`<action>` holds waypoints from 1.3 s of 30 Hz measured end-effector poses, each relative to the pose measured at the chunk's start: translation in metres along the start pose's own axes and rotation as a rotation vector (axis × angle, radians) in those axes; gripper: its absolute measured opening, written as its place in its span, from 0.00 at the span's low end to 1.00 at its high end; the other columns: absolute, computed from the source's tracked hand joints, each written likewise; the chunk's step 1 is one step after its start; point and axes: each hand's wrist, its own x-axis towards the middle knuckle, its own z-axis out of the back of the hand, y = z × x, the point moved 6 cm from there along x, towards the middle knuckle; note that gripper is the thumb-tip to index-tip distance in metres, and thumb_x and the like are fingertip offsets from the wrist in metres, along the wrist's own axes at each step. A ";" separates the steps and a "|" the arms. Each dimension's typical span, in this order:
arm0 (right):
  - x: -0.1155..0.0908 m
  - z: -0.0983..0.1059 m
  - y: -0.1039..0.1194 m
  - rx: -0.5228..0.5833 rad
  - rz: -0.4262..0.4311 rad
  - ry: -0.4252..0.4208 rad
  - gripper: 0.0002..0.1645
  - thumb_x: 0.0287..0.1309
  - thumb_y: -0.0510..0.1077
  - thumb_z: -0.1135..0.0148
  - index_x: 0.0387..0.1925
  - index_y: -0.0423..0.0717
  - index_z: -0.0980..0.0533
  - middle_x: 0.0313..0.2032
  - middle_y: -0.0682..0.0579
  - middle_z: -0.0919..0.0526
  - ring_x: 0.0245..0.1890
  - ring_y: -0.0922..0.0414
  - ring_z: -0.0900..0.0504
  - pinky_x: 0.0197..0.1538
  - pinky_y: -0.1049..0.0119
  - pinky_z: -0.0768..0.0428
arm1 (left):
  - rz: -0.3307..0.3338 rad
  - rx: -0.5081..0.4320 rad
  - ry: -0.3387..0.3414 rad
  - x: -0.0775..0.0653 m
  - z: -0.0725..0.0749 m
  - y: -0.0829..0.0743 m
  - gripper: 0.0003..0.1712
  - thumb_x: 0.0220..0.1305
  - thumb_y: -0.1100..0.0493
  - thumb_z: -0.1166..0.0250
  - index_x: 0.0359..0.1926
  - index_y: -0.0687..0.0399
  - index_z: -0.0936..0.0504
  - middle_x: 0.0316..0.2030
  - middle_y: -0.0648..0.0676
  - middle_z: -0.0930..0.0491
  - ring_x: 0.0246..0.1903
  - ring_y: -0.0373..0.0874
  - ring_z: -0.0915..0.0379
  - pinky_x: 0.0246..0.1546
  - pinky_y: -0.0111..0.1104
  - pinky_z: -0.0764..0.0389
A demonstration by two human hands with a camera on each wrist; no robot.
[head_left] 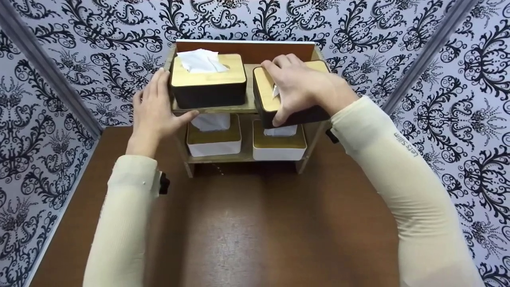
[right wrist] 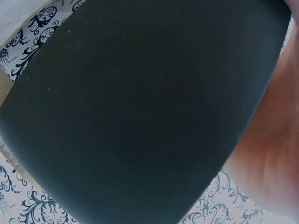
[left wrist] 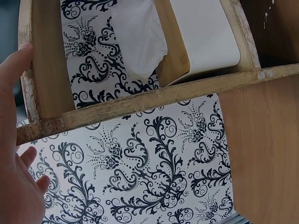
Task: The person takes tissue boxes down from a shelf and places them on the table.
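Note:
My right hand grips a black tissue box with a wooden lid from above, thumb over the front edge and fingers toward the back. The box sits skewed at the right of the top shelf, its front jutting past the shelf edge. Its dark side fills most of the right wrist view. My left hand is at the shelf unit's left side, fingers extended along the side and thumb stretched toward the upper shelf's front edge. Beside it, another black tissue box stands with white tissue sticking out.
Two white tissue boxes, a left one and a right one, stand on the lower shelf. The wooden shelf unit stands on a brown table against patterned walls.

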 end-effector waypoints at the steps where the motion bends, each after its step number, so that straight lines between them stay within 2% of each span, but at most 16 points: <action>1: -0.002 0.000 0.001 0.000 0.004 -0.006 0.76 0.23 0.68 0.21 0.71 0.42 0.51 0.63 0.34 0.40 0.64 0.39 0.41 0.72 0.46 0.41 | 0.000 -0.003 -0.002 0.000 0.000 0.000 0.69 0.47 0.23 0.36 0.78 0.48 0.61 0.79 0.50 0.64 0.77 0.51 0.60 0.74 0.57 0.55; 12: -0.023 -0.010 0.012 -0.016 0.025 -0.030 0.77 0.20 0.69 0.21 0.71 0.43 0.49 0.64 0.36 0.40 0.66 0.40 0.42 0.73 0.45 0.42 | -0.003 -0.027 -0.007 0.001 -0.001 -0.001 0.69 0.47 0.23 0.36 0.77 0.48 0.60 0.79 0.50 0.63 0.76 0.53 0.57 0.74 0.57 0.55; 18: -0.035 -0.021 0.023 -0.050 0.063 -0.065 0.79 0.17 0.70 0.22 0.71 0.42 0.48 0.62 0.35 0.38 0.63 0.40 0.40 0.73 0.45 0.42 | -0.005 -0.025 -0.005 0.001 -0.001 -0.001 0.69 0.47 0.22 0.36 0.78 0.48 0.61 0.79 0.49 0.64 0.76 0.53 0.57 0.74 0.57 0.55; 22: -0.044 -0.027 0.032 -0.077 0.097 -0.083 0.80 0.17 0.72 0.23 0.70 0.40 0.48 0.63 0.35 0.38 0.65 0.38 0.40 0.76 0.43 0.50 | -0.007 -0.029 -0.009 0.001 -0.001 0.000 0.69 0.47 0.23 0.35 0.78 0.48 0.60 0.79 0.49 0.64 0.76 0.53 0.56 0.73 0.57 0.55; 27: -0.052 -0.039 0.041 -0.118 0.103 -0.062 0.82 0.18 0.73 0.23 0.72 0.41 0.51 0.65 0.35 0.39 0.68 0.40 0.42 0.77 0.40 0.58 | -0.005 -0.029 -0.009 0.001 0.000 0.002 0.69 0.46 0.23 0.35 0.77 0.48 0.60 0.79 0.49 0.65 0.75 0.54 0.56 0.73 0.57 0.55; 33: -0.060 -0.051 0.049 -0.167 0.129 -0.082 0.82 0.17 0.73 0.23 0.72 0.40 0.50 0.64 0.35 0.38 0.66 0.39 0.41 0.77 0.40 0.53 | -0.008 -0.026 -0.013 0.001 0.000 0.001 0.68 0.47 0.24 0.35 0.77 0.48 0.60 0.79 0.49 0.64 0.75 0.54 0.55 0.73 0.56 0.54; 39: -0.067 -0.064 0.058 -0.211 0.200 -0.119 0.80 0.16 0.71 0.24 0.70 0.38 0.48 0.62 0.35 0.36 0.65 0.39 0.38 0.75 0.42 0.46 | -0.009 -0.017 -0.013 0.001 0.001 0.000 0.67 0.48 0.25 0.35 0.77 0.49 0.59 0.78 0.51 0.62 0.75 0.55 0.54 0.72 0.56 0.53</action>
